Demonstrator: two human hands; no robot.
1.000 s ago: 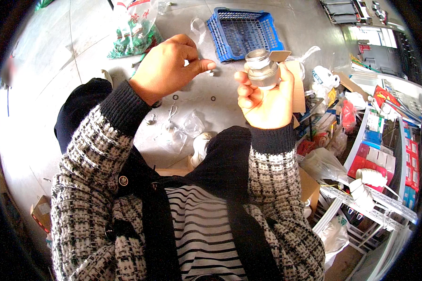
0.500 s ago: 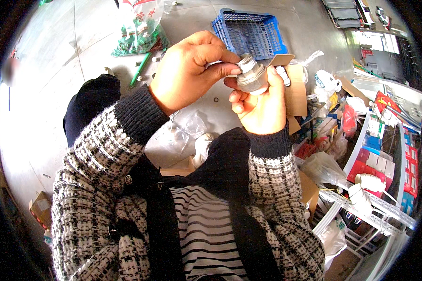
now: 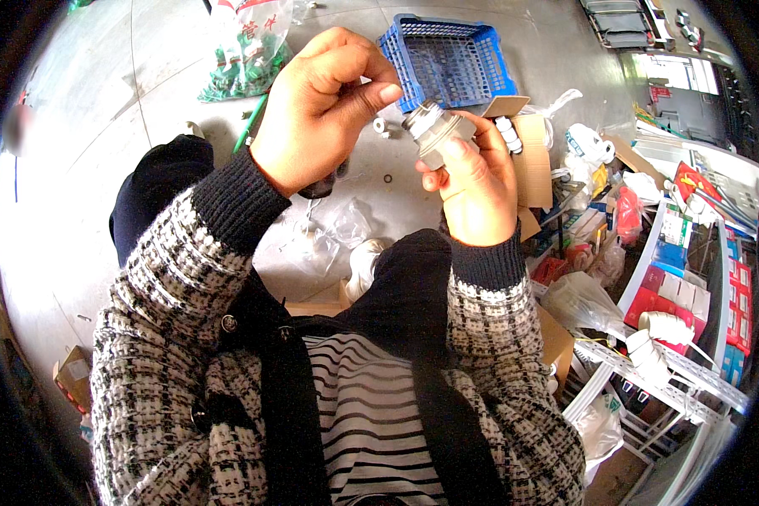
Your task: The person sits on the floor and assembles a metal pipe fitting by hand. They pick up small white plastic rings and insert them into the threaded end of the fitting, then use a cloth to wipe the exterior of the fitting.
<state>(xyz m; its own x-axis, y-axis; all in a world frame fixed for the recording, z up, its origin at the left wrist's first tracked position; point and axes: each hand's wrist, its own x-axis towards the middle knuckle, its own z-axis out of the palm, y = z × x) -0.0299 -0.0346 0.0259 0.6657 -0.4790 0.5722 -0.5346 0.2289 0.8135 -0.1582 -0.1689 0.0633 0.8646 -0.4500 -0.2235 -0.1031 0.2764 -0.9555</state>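
My right hand (image 3: 476, 181) is wrapped round a silvery, wide-bodied threaded pipe fitting (image 3: 437, 133). The fitting tilts so that its narrower threaded neck points up and to the left. My left hand (image 3: 325, 105) hangs just left of that neck, apart from it, with thumb and forefinger pinched together. Whatever may sit between those fingertips is hidden or too small to make out. Below the left fingertips, a small white ring-shaped part (image 3: 381, 126) shows beyond the hand, seemingly on the floor.
A blue plastic crate (image 3: 455, 63) stands ahead on the floor, and an opened cardboard box (image 3: 531, 164) is beside my right hand. A clear bag of green parts (image 3: 244, 67) lies far left. Crumpled clear plastic (image 3: 325, 236) is near my shoe. Shelving (image 3: 649, 371) holds boxes at right.
My left hand has drawn back up and to the left, off the fitting's neck. The right hand has tipped the fitting to the left. The white ring-shaped part has come into sight.
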